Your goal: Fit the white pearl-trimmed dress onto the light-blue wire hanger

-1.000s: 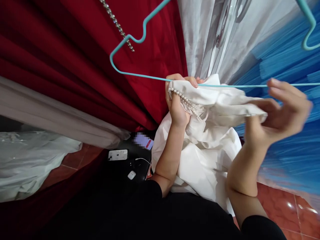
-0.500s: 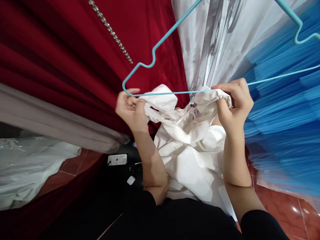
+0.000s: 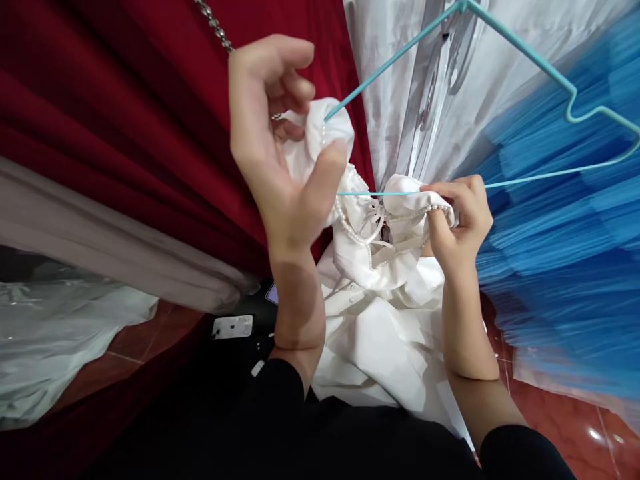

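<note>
A white dress (image 3: 380,327) with pearl trim along its neckline hangs below my hands, its skirt bunched in front of my body. My left hand (image 3: 280,147) is raised, its thumb against a strap of the dress and its fingers curled behind. That strap is slipped around the left end of a light-blue clothes hanger (image 3: 400,63), so this end is hidden by cloth and hand. Lower down, my right hand (image 3: 463,223) pinches the other pearl-edged strap between thumb and fingers, close to the hanger's bottom bar. The hanger's right end sticks out bare beyond my right hand.
A red draped cloth (image 3: 140,120) with a jewelled strand (image 3: 215,27) hangs at left. White fabric (image 3: 385,80) hangs at the back, blue tulle (image 3: 565,253) at right. A phone (image 3: 233,327) and a small white case (image 3: 257,368) lie on a black surface.
My right hand has moved from the dress's edge to its right strap. My left hand has risen with the left strap, now around the hanger's left end. The hanger has shifted right.
</note>
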A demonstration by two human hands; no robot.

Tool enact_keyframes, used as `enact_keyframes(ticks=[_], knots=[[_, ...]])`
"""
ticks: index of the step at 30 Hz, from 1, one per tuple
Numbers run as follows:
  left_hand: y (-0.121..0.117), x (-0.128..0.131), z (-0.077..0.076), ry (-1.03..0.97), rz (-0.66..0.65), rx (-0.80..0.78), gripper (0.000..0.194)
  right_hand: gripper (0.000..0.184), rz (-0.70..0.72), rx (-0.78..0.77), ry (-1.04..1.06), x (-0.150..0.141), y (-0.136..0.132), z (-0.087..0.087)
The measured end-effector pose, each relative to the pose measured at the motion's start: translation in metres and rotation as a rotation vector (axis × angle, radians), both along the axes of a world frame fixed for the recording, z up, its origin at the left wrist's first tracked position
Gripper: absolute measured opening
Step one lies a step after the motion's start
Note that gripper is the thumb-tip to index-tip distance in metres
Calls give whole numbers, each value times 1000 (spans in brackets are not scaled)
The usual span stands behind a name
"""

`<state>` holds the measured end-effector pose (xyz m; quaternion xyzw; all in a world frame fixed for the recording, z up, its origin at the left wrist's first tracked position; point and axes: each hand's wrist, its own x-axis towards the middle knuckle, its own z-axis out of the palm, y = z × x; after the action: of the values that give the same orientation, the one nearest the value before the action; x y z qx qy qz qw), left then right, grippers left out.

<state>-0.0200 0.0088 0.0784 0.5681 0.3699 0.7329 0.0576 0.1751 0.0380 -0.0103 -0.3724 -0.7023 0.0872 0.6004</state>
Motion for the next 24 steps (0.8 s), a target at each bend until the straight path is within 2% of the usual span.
enact_keyframes(ticks=[2,3,4,5,6,8,9,11,14,18,21,24], knots=[[-10,21,-17,-171,-26,193,26,15,2,15,5,-1,1,-2],[-14,28,-29,-254,-34,218,17,16,0,20,8,-2,1,-2],[-18,34,-42,-294,-102,174,19,17,-3,25,16,-3,1,-3],[-21,38,-55,-339,-209,21,21,19,-5,30,26,-4,1,-3],[-22,41,-68,-305,-397,-306,22,20,-4,33,37,-5,0,-3],[-19,43,-87,-274,-485,-517,26,24,7,42,60,-8,-1,-2],[-15,44,-92,-290,-507,-558,28,25,10,45,69,-9,-2,-2],[-7,46,-93,-415,-549,-486,31,27,2,44,82,-13,-4,-1],[2,51,-84,-618,-683,-344,28,38,0,46,90,-17,-7,-2],[6,52,-79,-630,-672,-344,45,44,-42,93,82,-10,-9,-9],[9,41,-80,-632,-682,-340,46,34,-259,183,183,14,-3,-11],[12,28,-78,-651,-727,-320,45,25,-494,320,380,52,10,2]])
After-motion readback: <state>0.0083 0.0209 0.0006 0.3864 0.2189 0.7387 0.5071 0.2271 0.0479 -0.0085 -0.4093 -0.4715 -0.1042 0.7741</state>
